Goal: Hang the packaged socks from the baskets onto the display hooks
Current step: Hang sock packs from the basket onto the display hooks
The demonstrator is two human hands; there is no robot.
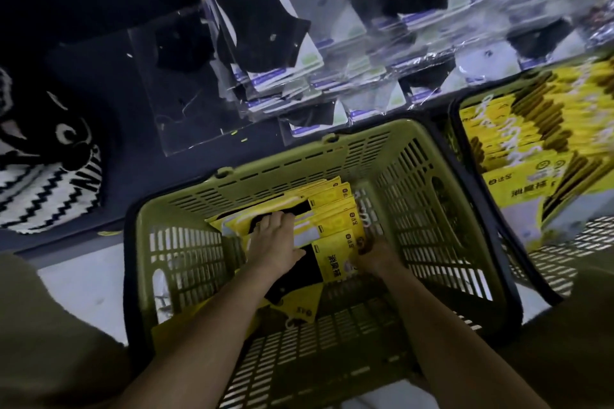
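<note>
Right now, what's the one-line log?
left hand: flat on yellow sock packs | right hand: at their edge, grip unclear | green basket: holds packs

A single wide-angle view from the person's head looks steeply down and slightly forward, close above the green basket (300,156), with the hanging sock packs (265,26) filling the frame's upper part.

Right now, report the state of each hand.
Left hand: open, fingers flat on the sock packs in the green basket.
Right hand: at the packs' edge, blurred; cannot tell.
</note>
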